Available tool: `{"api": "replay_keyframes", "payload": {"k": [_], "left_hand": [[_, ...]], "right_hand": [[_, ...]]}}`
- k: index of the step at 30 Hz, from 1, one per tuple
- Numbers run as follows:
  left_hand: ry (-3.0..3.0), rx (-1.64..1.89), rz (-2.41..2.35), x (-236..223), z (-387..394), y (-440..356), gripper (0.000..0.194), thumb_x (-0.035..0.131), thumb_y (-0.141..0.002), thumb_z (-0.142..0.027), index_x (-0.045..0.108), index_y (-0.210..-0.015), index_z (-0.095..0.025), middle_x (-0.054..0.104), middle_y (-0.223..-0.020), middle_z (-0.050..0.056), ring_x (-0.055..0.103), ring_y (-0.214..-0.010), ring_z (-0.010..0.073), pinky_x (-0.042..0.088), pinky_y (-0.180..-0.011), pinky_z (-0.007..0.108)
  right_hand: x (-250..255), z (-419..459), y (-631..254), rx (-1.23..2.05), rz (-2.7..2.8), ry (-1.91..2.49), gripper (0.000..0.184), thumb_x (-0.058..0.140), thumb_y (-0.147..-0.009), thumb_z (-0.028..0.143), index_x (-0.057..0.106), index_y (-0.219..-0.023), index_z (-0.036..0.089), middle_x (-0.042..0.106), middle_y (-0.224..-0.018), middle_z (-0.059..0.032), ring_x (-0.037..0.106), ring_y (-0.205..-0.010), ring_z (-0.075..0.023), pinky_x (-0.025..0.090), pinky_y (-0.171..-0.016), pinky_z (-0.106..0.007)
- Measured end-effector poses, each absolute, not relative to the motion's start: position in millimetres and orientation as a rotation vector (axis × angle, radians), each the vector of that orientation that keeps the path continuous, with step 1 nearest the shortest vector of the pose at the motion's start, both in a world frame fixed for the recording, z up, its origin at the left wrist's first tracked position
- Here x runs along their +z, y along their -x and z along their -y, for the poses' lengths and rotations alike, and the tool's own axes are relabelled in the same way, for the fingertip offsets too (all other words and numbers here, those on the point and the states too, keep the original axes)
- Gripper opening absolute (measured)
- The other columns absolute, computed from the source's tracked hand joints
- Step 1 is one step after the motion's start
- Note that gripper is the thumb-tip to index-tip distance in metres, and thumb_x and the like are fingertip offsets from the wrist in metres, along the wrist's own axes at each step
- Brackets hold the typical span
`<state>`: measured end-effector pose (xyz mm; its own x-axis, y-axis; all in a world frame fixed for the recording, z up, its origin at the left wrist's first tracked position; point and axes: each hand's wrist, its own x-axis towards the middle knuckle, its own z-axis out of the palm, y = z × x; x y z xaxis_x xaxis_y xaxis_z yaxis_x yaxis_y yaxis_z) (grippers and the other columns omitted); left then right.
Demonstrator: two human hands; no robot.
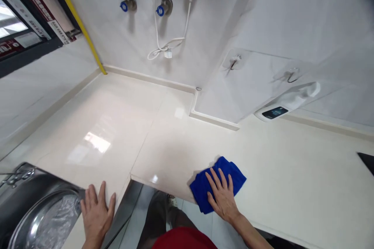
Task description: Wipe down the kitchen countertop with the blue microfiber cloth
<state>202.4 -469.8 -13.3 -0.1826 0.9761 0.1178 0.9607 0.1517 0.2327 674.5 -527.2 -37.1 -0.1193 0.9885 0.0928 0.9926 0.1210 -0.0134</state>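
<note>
My right hand lies flat with fingers spread on a folded blue cloth, pressing it onto the cream countertop near the front edge. My left hand rests open, palm down, on the counter's front left part, just right of a steel sink. It holds nothing.
The sink holds a round steel basin at the lower left. On the white wall are two blue-handled valves, a dangling white cord, two hooks and a white device with a dark screen. A yellow pipe runs down the left corner.
</note>
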Motion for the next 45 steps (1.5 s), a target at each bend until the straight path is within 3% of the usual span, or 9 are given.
{"api": "replay_keyframes", "payload": {"k": [5, 10, 19, 27, 31, 37, 45], "left_hand": [[-2.023, 0.366, -2.326, -14.3, 469.6, -202.1, 0.063, 0.031, -0.101, -0.047, 0.038, -0.151, -0.009, 0.015, -0.164, 0.026, 0.009, -0.154, 0.0385, 0.018, -0.122, 0.061], [-2.049, 0.376, -2.319, -18.3, 475.0, -199.1, 0.060, 0.038, -0.101, -0.043, 0.038, -0.151, -0.010, 0.011, -0.166, 0.024, 0.008, -0.154, 0.0386, 0.019, -0.123, 0.059], [-2.030, 0.489, -2.319, -26.2, 480.2, -193.4, 0.060, 0.048, -0.097, -0.041, 0.042, -0.150, -0.014, 0.012, -0.166, 0.023, 0.013, -0.154, 0.0390, 0.023, -0.122, 0.060], [-1.976, 0.583, -2.274, -33.8, 484.8, -191.1, 0.062, 0.052, -0.096, -0.039, 0.040, -0.152, -0.016, 0.010, -0.167, 0.021, 0.015, -0.154, 0.0382, 0.024, -0.123, 0.059], [-2.010, 0.588, -2.215, -35.5, 490.7, -184.1, 0.054, 0.048, -0.097, -0.034, 0.045, -0.148, -0.016, 0.019, -0.165, 0.021, 0.019, -0.153, 0.0374, 0.030, -0.121, 0.060], [-1.722, 0.451, -2.362, -32.3, 538.5, -143.6, 0.050, 0.036, -0.099, -0.035, 0.052, -0.143, -0.016, 0.035, -0.160, 0.015, 0.025, -0.151, 0.0367, 0.023, -0.124, 0.063], [-1.266, 0.480, -2.764, -39.5, 666.4, -97.5, 0.062, 0.030, -0.099, -0.045, 0.049, -0.142, -0.004, 0.028, -0.159, 0.030, 0.012, -0.152, 0.0450, 0.023, -0.117, 0.072]], "right_hand": [[-36.1, 503.2, -629.9, -0.011, 2.332, 2.022, 0.079, 0.047, -0.087, 0.032, 0.022, -0.161, 0.023, 0.015, -0.168, -0.0072, 0.005, -0.154, -0.0428, 0.008, -0.118, -0.074], [-35.3, 463.7, -556.0, 0.078, 2.416, 1.899, 0.076, 0.052, -0.088, 0.039, 0.032, -0.158, 0.021, 0.013, -0.169, -0.0100, 0.001, -0.153, -0.0465, 0.000, -0.117, -0.075], [-18.9, 381.7, -403.0, 0.318, 2.586, 1.602, 0.078, 0.049, -0.093, 0.048, 0.024, -0.161, 0.018, 0.008, -0.169, -0.0160, -0.003, -0.151, -0.0507, -0.003, -0.114, -0.078], [-13.0, 321.1, -314.3, 0.367, 2.687, 1.490, 0.073, 0.047, -0.093, 0.043, 0.025, -0.160, 0.023, 0.010, -0.169, -0.0107, -0.002, -0.153, -0.0444, -0.004, -0.115, -0.075], [-10.8, 292.9, -295.7, 0.316, 2.695, 1.475, 0.071, 0.046, -0.093, 0.043, 0.029, -0.159, 0.025, 0.016, -0.169, -0.0078, 0.002, -0.153, -0.0411, -0.001, -0.117, -0.071], [-13.4, 267.6, -312.3, 0.174, 2.666, 1.508, 0.065, 0.043, -0.096, 0.046, 0.033, -0.157, 0.028, 0.026, -0.166, -0.0035, 0.016, -0.152, -0.0306, 0.009, -0.122, -0.055], [-18.5, 267.0, -332.2, 0.039, 2.539, 1.635, 0.061, 0.034, -0.101, 0.042, 0.035, -0.157, 0.018, 0.028, -0.165, -0.0096, 0.019, -0.149, -0.0334, 0.011, -0.120, -0.052]]}}
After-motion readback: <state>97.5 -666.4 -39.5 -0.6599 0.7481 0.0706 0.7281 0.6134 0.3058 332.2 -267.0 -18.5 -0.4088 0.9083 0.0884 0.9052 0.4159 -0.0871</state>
